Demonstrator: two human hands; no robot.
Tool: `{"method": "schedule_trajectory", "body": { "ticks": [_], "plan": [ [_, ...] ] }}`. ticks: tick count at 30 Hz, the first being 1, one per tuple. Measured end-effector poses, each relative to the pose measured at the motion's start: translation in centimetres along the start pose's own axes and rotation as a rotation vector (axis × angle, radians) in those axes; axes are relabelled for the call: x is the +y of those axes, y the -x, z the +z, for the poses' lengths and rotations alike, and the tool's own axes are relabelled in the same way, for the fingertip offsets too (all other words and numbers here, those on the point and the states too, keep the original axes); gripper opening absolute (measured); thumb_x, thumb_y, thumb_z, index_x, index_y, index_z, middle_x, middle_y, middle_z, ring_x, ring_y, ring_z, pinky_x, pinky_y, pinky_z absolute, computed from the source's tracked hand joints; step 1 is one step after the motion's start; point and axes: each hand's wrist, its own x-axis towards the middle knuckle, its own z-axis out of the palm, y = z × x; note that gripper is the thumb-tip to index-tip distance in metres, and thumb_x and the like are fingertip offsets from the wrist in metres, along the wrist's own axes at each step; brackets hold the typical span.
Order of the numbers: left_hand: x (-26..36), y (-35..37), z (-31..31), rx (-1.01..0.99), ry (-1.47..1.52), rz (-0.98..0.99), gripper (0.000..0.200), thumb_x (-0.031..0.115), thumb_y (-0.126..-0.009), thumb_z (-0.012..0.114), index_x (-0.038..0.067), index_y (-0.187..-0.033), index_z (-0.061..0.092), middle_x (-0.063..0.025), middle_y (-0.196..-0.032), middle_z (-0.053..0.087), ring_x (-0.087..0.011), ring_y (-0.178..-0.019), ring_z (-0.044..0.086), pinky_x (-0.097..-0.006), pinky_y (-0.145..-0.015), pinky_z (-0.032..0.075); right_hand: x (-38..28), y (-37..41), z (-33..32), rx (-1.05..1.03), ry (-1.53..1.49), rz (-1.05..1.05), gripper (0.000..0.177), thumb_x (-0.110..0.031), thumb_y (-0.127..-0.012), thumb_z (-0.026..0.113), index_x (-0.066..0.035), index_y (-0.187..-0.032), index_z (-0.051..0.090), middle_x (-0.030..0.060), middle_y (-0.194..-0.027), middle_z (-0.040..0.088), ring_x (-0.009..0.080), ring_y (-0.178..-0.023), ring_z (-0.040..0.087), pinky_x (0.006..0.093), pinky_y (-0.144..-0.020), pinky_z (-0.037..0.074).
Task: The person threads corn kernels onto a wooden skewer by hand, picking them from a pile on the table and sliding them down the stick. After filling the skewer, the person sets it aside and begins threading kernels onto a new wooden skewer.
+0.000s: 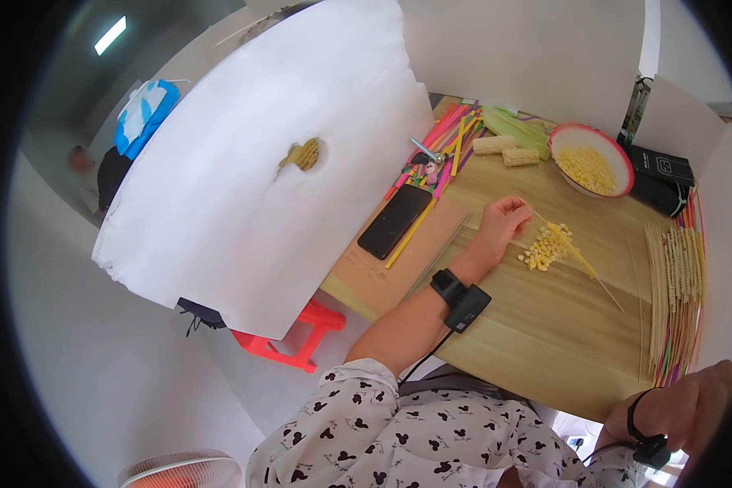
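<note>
My left hand point(504, 224) pinches the upper end of a thin wooden skewer point(609, 296) with yellow corn kernels along its middle. The skewer slants down to the right over the table. Loose corn kernels point(537, 255) lie in a small heap beside it, just right of my fingers. At the lower right edge of the view, my right hand point(702, 404) is raised off the table with its fingers curled in. Whatever those fingers may hold cannot be made out. Both wrists wear black straps.
A red-rimmed bowl point(559, 137) of kernels stands at the back right, with bare cobs point(520, 156) left of it. Bundled sticks point(675, 281) lie along the right edge. A phone point(394, 223) and colourful strips point(461, 146) lie left. A white sheet point(244, 179) rises further left.
</note>
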Motion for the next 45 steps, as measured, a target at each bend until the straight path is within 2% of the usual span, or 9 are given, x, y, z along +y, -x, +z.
{"method": "schedule_trajectory", "body": {
  "ticks": [2,3,6,14,20,24,37,39,45],
  "plan": [
    [-0.1,0.1,0.0,0.002,0.004,0.008,0.008,0.014,-0.089,0.068,0.007,-0.09,0.065,-0.0005,-0.079,0.065,-0.0051,-0.065,0.055,-0.0202,-0.06,0.043,0.9,0.1,-1.6,-0.098,0.029,-0.106,0.014,-0.008,-0.094,0.056,-0.005,-0.097,0.069,0.0114,-0.095,0.073,0.0247,-0.091,0.068,0.0437,-0.086,0.041],
    [-0.1,0.1,0.1,0.015,-0.01,-0.001,0.009,0.014,-0.089,0.068,0.007,-0.09,0.065,-0.0004,-0.079,0.065,-0.005,-0.065,0.055,-0.02,-0.06,0.043,1.6,0.5,-2.2,-0.105,0.023,-0.105,0.014,-0.008,-0.094,0.056,-0.005,-0.097,0.069,0.0114,-0.095,0.073,0.0247,-0.091,0.068,0.0437,-0.086,0.041],
    [0.0,0.2,0.2,0.033,-0.02,0.008,0.01,0.015,-0.089,0.069,0.007,-0.09,0.065,-0.0004,-0.078,0.065,-0.0049,-0.064,0.055,-0.0195,-0.059,0.043,4.2,2.0,-4.2,0.406,0.384,-0.152,0.02,-0.021,-0.097,0.055,-0.002,-0.1,0.057,0.0101,-0.082,0.061,0.0195,-0.077,0.059,0.0277,-0.067,0.046],
    [0.0,0.1,0.9,0.029,0.005,0.093,0.01,0.016,-0.089,0.07,0.006,-0.089,0.065,0.0007,-0.077,0.064,-0.0041,-0.063,0.054,-0.0193,-0.057,0.042,6.7,9.5,-13.1,0.853,0.761,0.56,0.017,-0.019,-0.096,0.059,-0.002,-0.097,0.064,0.0045,-0.081,0.065,0.0091,-0.077,0.059,0.0227,-0.068,0.044],
    [0.6,0.9,1.7,0.025,-0.052,0.15,0.011,0.015,-0.089,0.069,0.006,-0.087,0.064,0.0033,-0.074,0.061,-0.0025,-0.063,0.05,-0.0191,-0.053,0.038,7.2,16.1,-14.0,0.824,1.116,0.788,0.014,-0.014,-0.096,0.06,-0.001,-0.099,0.064,-0.002,-0.083,0.062,0.0045,-0.078,0.055,0.0205,-0.07,0.042],
    [0.4,0.9,1.9,0.013,-0.046,0.201,0.013,0.015,-0.088,0.069,0.004,-0.086,0.063,0.0027,-0.073,0.06,-0.0026,-0.062,0.051,-0.0194,-0.052,0.039,7.2,17.3,-13.5,0.793,1.026,0.961,0.013,-0.013,-0.096,0.061,0.0,-0.098,0.064,-0.0032,-0.083,0.06,0.0037,-0.08,0.054,0.0198,-0.071,0.042],
    [0.8,1.5,1.9,-0.055,-0.124,0.204,0.019,0.019,-0.086,0.072,0.002,-0.091,0.066,0.0007,-0.075,0.061,-0.0049,-0.066,0.055,-0.021,-0.057,0.043,8.7,14.4,-10.0,0.839,1.117,1.049,0.014,-0.014,-0.097,0.057,-0.002,-0.092,0.064,-0.0049,-0.071,0.047,0.0038,-0.064,0.043,0.0216,-0.056,0.034],
    [1.4,1.9,2.1,-0.029,-0.151,0.126,0.021,0.02,-0.086,0.072,0.001,-0.093,0.066,0.0007,-0.076,0.061,-0.0058,-0.067,0.055,-0.0216,-0.058,0.044,8.7,16.2,-11.1,0.721,1.288,1.036,0.017,-0.015,-0.097,0.056,-0.003,-0.091,0.066,-0.0054,-0.069,0.048,0.0026,-0.065,0.043,0.0198,-0.055,0.033],
    [0.3,1.1,1.6,0.028,-0.064,0.065,0.015,0.013,-0.09,0.068,0.001,-0.099,0.067,-0.0012,-0.083,0.062,-0.0072,-0.074,0.055,-0.021,-0.067,0.045,7.7,15.6,-10.3,0.974,0.952,0.998,0.021,-0.018,-0.099,0.055,-0.003,-0.097,0.069,-0.0059,-0.066,0.051,0.0016,-0.058,0.041,0.0189,-0.05,0.031]
  ]
}}
